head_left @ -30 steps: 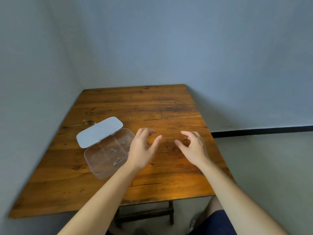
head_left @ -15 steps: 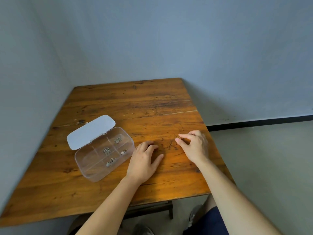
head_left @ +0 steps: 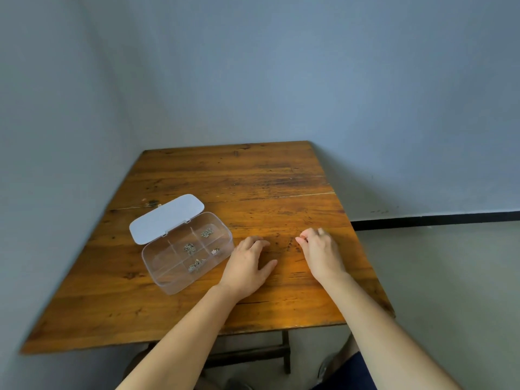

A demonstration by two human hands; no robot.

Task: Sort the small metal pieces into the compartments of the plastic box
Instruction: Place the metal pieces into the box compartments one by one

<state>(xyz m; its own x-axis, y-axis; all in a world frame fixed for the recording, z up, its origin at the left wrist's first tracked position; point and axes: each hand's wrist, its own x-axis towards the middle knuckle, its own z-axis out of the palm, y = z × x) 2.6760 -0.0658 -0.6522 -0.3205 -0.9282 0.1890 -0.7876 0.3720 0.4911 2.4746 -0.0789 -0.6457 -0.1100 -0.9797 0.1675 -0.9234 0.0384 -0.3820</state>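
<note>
A clear plastic box (head_left: 168,282) with several compartments lies on the left half of the wooden table (head_left: 253,178), its white lid (head_left: 167,218) folded back. Small metal pieces (head_left: 190,248) lie in piles in the middle and right compartments; the two left compartments look bare. My left hand (head_left: 246,270) rests palm down on the table just right of the box, fingers spread, holding nothing. My right hand (head_left: 319,253) sits further right, its fingertips pinched together on the wood. Whether a piece sits in that pinch is hidden.
Grey-blue walls close in behind and to the left of the table. The table's right edge is close beside my right hand, with the floor and a black skirting strip (head_left: 436,219) beyond. My knees and a crossbar show below the front edge.
Both hands came down from above the table onto its surface. My left hand flattened out and my right hand's fingers closed into a pinch. The view shifted, so the box sits further from my left hand.
</note>
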